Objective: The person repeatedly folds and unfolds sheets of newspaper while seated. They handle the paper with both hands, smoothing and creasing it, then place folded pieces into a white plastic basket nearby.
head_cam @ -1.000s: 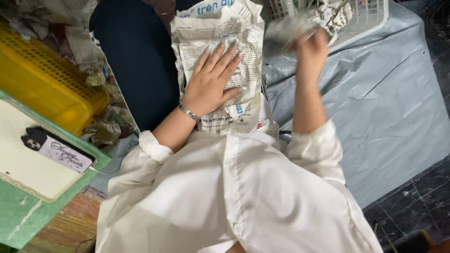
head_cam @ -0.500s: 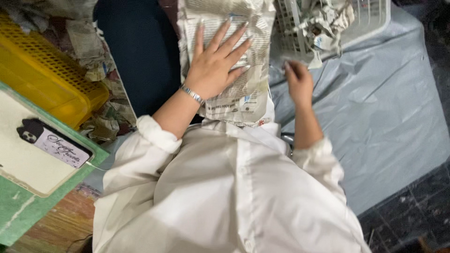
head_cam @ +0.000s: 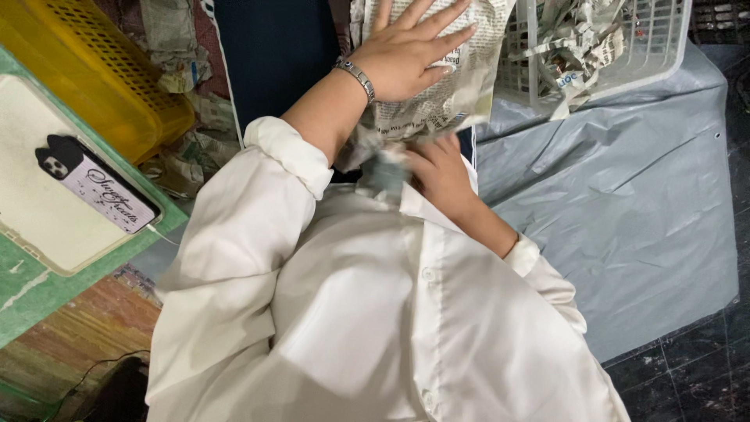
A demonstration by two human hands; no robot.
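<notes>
A printed newspaper sheet (head_cam: 437, 109) lies over my dark-trousered lap. My left hand (head_cam: 410, 51), with a metal bracelet at the wrist, rests flat on it with the fingers spread. My right hand (head_cam: 441, 172) is at the sheet's lower edge, close to my white shirt. Its fingers are closed on a crumpled, blurred bit of that paper (head_cam: 383, 170). A white plastic basket (head_cam: 664, 47) to the upper right holds several torn newspaper strips (head_cam: 574, 39).
A grey plastic sheet (head_cam: 625, 195) covers the floor on the right, with dark tiles (head_cam: 687, 375) beyond it. A yellow perforated crate (head_cam: 101, 70) stands at the upper left above crumpled paper. A phone (head_cam: 98, 191) lies on a green-rimmed board (head_cam: 47, 289) at the left.
My right hand dropped from the basket, where it held strips up, to the sheet's lower edge by my shirt. My left hand stayed pressed flat on the newspaper.
</notes>
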